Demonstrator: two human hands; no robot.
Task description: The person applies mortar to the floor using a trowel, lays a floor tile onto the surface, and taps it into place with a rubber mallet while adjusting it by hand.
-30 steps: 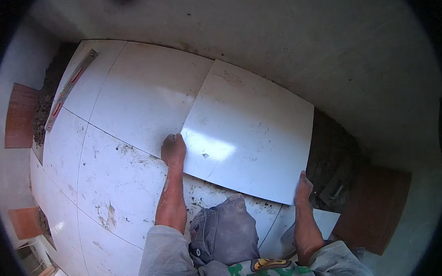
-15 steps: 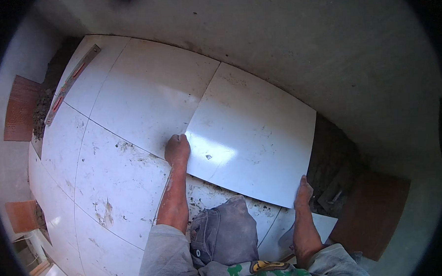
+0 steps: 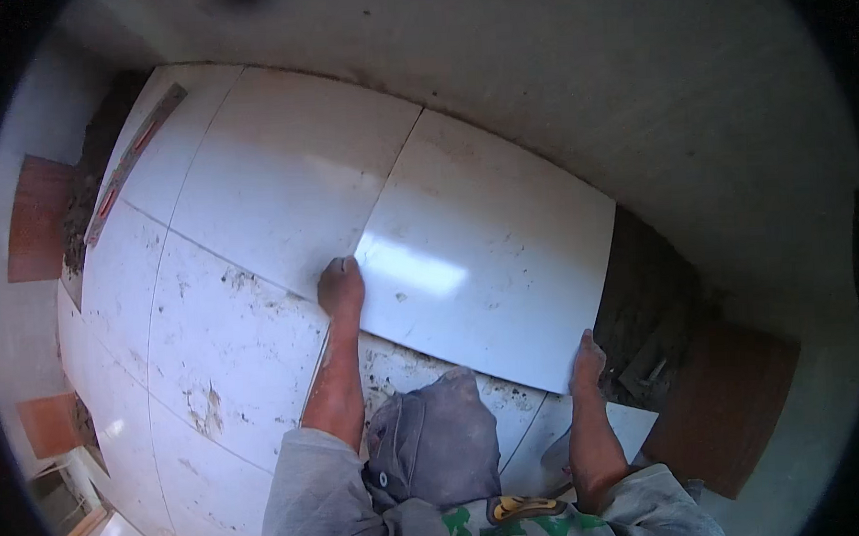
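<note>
Tile (image 3: 505, 236) is just R of ctr, one side along the wall (image 3: 652, 95) at 1 o'clock. L grip (image 3: 341, 289) is closed narrow on its L edge, at tile's 8 o'clock; R grip (image 3: 588, 362) is closed on the near R corner, at tile's 5 o'clock. Fingertips u/neath hidden, so can't tell how firm. Laid tiles (image 3: 281, 169) run approx. 7 to 11 o'clock, w/ more at 6 under the knee (image 3: 447, 440). Level (image 3: 137, 161) lies on them at 10.

Done, judging by this view: most of the floor covered. Left: near edge of tile shows a dark line, so prob. not flush yet; soil (image 3: 645, 268) at 3 o'clock is uncovered, also a dirt strip (image 3: 108, 138) at 10. Red-brown sheet (image 3: 723, 408) stands at 4.
</note>
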